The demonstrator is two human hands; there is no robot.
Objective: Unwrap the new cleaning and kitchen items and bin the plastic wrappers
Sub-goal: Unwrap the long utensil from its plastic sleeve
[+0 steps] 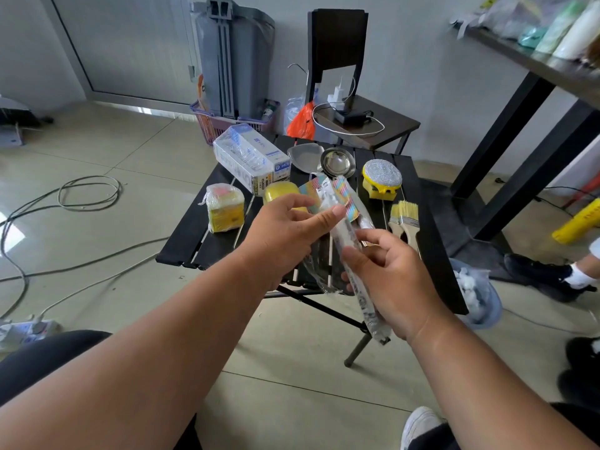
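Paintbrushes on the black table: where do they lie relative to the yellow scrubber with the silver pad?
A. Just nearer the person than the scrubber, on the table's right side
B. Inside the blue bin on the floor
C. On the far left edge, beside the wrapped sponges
A: the paintbrushes lie on the right side of the table, directly nearer the camera than the scrubber.
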